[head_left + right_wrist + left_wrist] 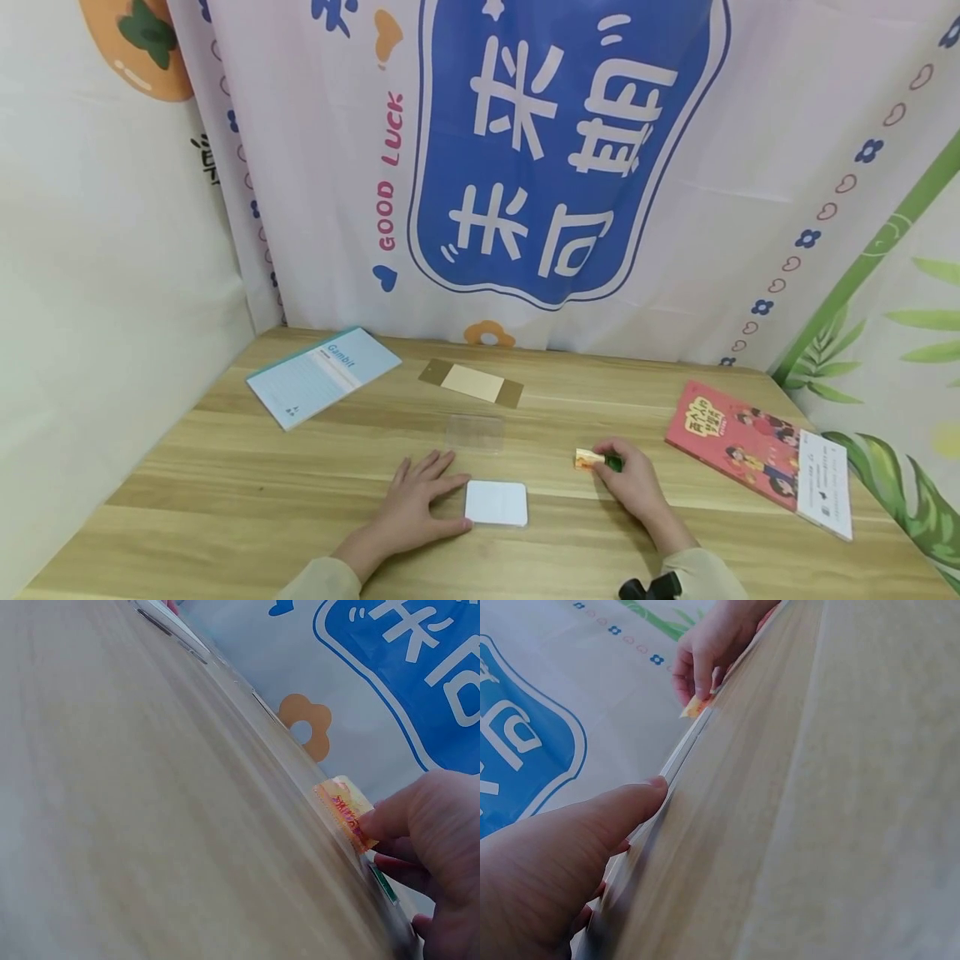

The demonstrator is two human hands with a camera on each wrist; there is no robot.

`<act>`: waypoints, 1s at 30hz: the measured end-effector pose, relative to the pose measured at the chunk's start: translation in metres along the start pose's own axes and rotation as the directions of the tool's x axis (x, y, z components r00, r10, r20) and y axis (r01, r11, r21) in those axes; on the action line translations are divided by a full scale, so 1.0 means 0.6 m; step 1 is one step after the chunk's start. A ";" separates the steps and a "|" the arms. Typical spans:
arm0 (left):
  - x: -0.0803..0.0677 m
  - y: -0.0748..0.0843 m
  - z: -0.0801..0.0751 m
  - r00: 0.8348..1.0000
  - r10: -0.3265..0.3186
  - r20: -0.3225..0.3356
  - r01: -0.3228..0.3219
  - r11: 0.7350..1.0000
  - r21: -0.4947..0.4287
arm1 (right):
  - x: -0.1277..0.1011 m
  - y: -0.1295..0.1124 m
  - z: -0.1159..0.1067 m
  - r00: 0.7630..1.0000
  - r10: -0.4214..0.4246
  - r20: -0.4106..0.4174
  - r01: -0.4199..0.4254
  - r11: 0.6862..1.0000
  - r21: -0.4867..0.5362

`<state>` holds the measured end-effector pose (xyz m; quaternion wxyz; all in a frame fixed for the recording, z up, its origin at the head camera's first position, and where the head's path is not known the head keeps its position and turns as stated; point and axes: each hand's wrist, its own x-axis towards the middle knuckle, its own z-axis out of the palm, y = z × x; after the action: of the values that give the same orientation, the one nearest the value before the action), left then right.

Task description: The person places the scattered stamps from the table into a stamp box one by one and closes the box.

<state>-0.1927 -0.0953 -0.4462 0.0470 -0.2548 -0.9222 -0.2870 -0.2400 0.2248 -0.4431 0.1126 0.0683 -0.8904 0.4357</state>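
Orange and shiny, a small packet (588,458) sits pinched in the fingers of the right hand (633,483), low on the wooden table (225,467). Something green shows just behind the packet in that grip. Beside it, the left hand (416,508) lies flat with straight fingers, touching the edge of a white card (496,503). A clear plastic case (475,433) lies just past the card. This looks like the opening step. Next, the packet likely needs a careful pull to open.
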 end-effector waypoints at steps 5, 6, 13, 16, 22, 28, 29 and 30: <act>0.002 0.001 0.000 1.000 0.004 0.005 -0.004 1.000 0.012 | 0.001 0.002 -0.001 1.000 0.016 -0.006 -0.016 0.999 -0.028; 0.003 0.001 0.000 1.000 0.004 0.005 -0.004 1.000 0.014 | 0.001 0.002 -0.002 1.000 0.018 -0.007 -0.018 0.999 -0.038; 0.002 0.003 -0.002 1.000 0.006 -0.004 -0.006 1.000 0.015 | 0.009 0.001 -0.002 1.000 0.025 0.017 -0.023 0.997 -0.075; 0.002 0.003 -0.003 1.000 0.007 -0.003 -0.007 1.000 0.020 | 0.013 0.000 -0.002 0.999 0.036 0.029 -0.034 0.997 -0.066; 0.002 0.003 -0.002 1.000 0.009 -0.004 -0.009 1.000 0.018 | 0.027 -0.013 -0.007 0.999 0.023 0.046 -0.022 1.000 -0.011; 0.002 0.002 0.000 1.000 0.010 -0.014 -0.010 1.000 0.020 | 0.032 -0.052 -0.005 0.996 0.048 0.079 -0.057 0.991 0.119; 0.002 0.002 0.000 1.000 0.010 -0.015 -0.010 1.000 0.019 | 0.032 -0.059 -0.003 0.995 0.049 0.084 -0.062 0.986 0.152; 0.002 0.002 0.000 1.000 0.010 -0.015 -0.010 1.000 0.017 | 0.031 -0.066 -0.002 0.995 0.046 0.090 -0.062 0.981 0.186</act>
<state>-0.1931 -0.0938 -0.4450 0.0577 -0.2567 -0.9230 -0.2809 -0.2490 0.2008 -0.4075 0.0557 0.0729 -0.8508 0.5174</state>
